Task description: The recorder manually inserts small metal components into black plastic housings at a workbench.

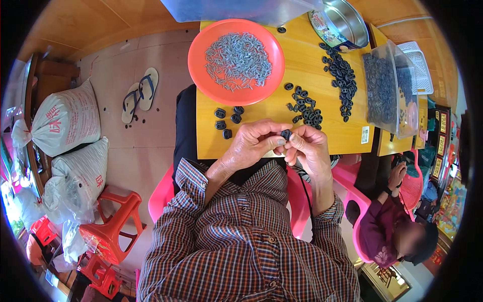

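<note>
Between my fingertips, just above the table's near edge, is a small black plastic part (286,134) that looks like a cord lock. My left hand (254,143) pinches it from one side and my right hand (308,146) from the other. Beyond my left hand a few similar black pieces (220,114) lie apart on the yellow table (216,143). A loose cluster of black parts (307,110) sits just past my right hand. The red bowl (195,65) holds many small grey metal pieces (239,60), which look like springs.
A long heap of black parts (343,80) lies farther right, beside a clear plastic box (397,113) of black parts. A round tin (342,22) and a translucent blue bin (231,10) stand at the back. White sacks (68,121), sandals (147,90) and a red stool (113,231) are leftward; another person (382,226) sits rightward.
</note>
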`<action>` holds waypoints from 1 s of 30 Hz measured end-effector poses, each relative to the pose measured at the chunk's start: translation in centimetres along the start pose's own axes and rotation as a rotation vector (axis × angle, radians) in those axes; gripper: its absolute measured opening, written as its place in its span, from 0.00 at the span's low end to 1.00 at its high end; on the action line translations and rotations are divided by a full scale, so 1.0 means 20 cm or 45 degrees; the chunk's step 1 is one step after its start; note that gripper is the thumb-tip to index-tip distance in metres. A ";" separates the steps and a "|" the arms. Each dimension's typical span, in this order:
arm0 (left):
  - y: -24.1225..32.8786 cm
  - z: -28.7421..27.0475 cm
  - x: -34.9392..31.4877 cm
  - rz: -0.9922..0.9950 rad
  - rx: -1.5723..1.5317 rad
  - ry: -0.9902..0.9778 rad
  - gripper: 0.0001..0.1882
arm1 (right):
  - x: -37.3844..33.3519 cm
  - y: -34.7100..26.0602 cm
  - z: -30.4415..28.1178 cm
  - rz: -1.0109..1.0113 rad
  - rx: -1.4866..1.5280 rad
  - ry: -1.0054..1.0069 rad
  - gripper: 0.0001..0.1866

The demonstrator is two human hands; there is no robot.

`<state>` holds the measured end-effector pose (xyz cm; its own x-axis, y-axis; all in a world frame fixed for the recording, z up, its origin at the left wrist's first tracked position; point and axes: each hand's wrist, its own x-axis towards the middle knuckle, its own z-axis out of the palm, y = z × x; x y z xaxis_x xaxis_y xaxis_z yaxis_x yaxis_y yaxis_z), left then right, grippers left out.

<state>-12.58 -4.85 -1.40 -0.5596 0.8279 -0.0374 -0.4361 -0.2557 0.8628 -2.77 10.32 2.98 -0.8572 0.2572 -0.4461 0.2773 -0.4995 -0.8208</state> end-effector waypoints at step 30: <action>0.14 -0.15 -0.15 0.524 1.808 0.689 0.17 | 0.27 -0.01 0.22 0.151 -0.103 -0.069 0.19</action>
<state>-14.31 -9.53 -0.45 -0.7801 0.4732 0.4093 0.6211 0.5073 0.5974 -9.27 8.19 2.26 -0.8381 0.1541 -0.5233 0.4099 -0.4551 -0.7905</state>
